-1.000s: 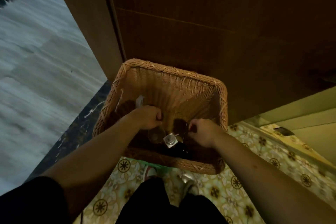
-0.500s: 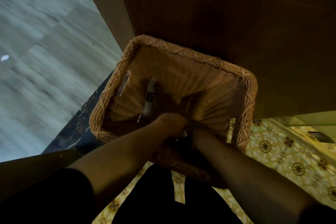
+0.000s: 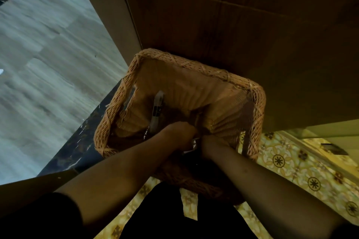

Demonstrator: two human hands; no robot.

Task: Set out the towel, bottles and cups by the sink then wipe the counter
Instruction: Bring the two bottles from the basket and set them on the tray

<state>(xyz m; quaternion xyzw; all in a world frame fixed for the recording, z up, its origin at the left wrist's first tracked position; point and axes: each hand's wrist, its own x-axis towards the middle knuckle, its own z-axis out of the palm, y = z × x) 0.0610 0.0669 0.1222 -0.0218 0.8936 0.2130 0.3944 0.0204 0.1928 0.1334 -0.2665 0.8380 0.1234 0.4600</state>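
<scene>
Both hands reach down into a woven basket (image 3: 196, 66) that sits at the centre of the view, against a dark wooden cabinet (image 3: 233, 25). The left hand (image 3: 179, 132) is curled into a fist with its knuckles up; what it grips is hidden under it. The right hand (image 3: 212, 144) is just beside it at 3 o'clock, fingers bent downward into the basket, and I cannot tell whether it holds anything. Between the two hands a small bright metal piece (image 3: 193, 144) shows, with something dark below it; too dim to say what it is.

Inside the basket, at 10 o'clock from the left hand and nearly touching the wrist, a slim pale tube-like bottle (image 3: 157, 107) leans against the left inner wall. Its long axis runs from about 12 o'clock down to 6 o'clock, tilted slightly, with the pale upper end toward 12 and a dark band near its middle. The rest of the basket's bottom lies in shadow.

At 9 o'clock from the basket is a grey streaked floor (image 3: 48, 64); at 4 o'clock is yellow patterned tile (image 3: 291, 163). The person's dark trousers (image 3: 161, 215) fill the 6 o'clock edge.
</scene>
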